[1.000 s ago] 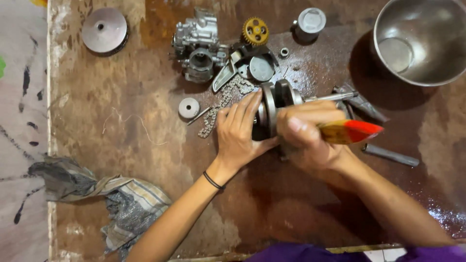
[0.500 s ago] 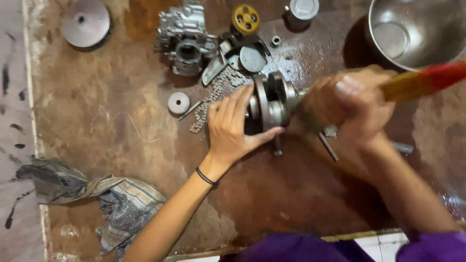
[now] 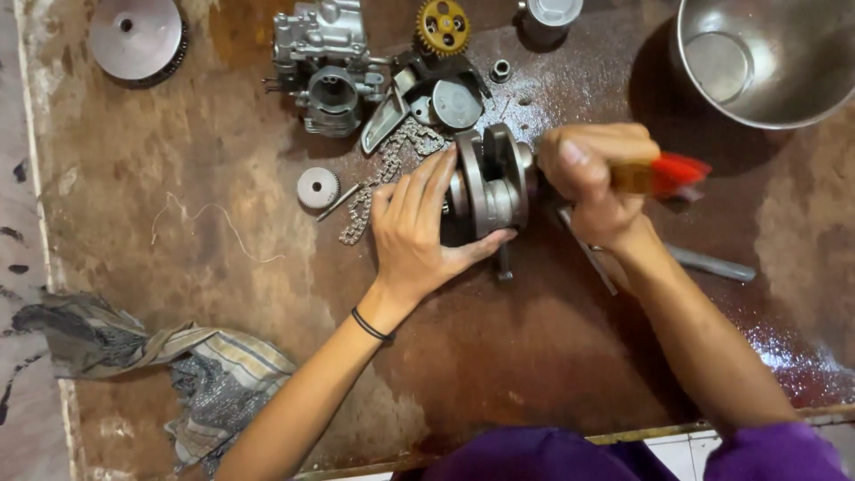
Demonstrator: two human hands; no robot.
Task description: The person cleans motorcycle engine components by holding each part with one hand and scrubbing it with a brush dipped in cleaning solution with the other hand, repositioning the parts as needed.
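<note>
My left hand (image 3: pixel 421 230) lies flat against the left side of a grey metal crankshaft (image 3: pixel 494 181) in the middle of the stained brown board, steadying it. My right hand (image 3: pixel 595 174) is closed around a wooden handle with a red end (image 3: pixel 675 172), held against the crankshaft's right side. The tool's working end is hidden behind my fingers. A drive chain (image 3: pixel 383 175) lies just left of the crankshaft, under my left fingertips.
An engine casing (image 3: pixel 325 62), a yellow gear (image 3: pixel 443 25) and small dark parts lie at the back. A steel bowl (image 3: pixel 764 58) stands back right, a round disc (image 3: pixel 136 37) back left, a small sprocket (image 3: pixel 317 186) nearby. A metal rod (image 3: pixel 711 263) lies right. A striped rag (image 3: pixel 191 374) hangs at front left.
My right hand swung the red-ended handle up to the right, then brought it back down against the crankshaft. My left hand stayed on the crankshaft.
</note>
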